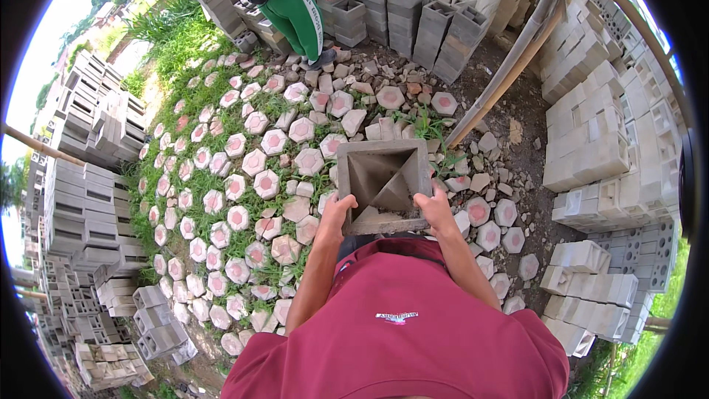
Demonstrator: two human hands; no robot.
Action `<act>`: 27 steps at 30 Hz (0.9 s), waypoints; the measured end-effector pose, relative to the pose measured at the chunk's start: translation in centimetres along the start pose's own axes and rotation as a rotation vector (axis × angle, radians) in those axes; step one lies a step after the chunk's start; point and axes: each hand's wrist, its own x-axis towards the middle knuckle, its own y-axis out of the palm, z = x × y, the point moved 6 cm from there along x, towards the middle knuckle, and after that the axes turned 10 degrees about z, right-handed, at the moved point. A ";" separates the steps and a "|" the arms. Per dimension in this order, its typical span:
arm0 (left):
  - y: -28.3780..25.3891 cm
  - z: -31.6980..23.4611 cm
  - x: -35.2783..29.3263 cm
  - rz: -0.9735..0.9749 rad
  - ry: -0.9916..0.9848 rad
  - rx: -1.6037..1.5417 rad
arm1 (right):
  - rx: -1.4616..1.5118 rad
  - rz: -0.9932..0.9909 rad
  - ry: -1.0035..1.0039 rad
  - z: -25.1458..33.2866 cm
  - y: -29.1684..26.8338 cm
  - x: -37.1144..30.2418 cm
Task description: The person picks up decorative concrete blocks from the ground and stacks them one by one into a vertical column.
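Observation:
Held out in front of my body is a square grey concrete block [384, 145] with a hollow, slanted inside divided by a diagonal web. My left hand [338, 214] grips its left side near the lower corner, thumb over the rim. On the opposite side my right hand [436, 208] clasps the rim in the same way. The fingers under the block are hidden. Below it lies a path of hexagonal paving stones [266, 184] with pinkish centres and grass between them.
A person in green trousers [295, 15] stands ahead by stacked hollow grey blocks [405, 18]. Pale block stacks [591, 140] line the right, grey stacks [81, 207] the left. A slanting bamboo pole [509, 59] rises at front right, with rubble [384, 127] near its foot.

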 end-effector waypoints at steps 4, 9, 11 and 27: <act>-0.8 0.6 2.0 0.012 0.000 0.009 | -0.017 -0.042 0.020 0.3 0.0 1.7; -3.1 -0.6 4.3 -0.011 0.035 0.009 | -0.027 0.025 0.052 0.2 1.5 5.3; -4.3 -1.7 4.3 -0.058 -0.025 0.057 | -0.070 0.049 0.142 -0.1 2.8 6.4; -17.0 -12.3 14.6 -0.175 -0.020 0.064 | -0.023 0.124 0.197 1.2 15.2 22.3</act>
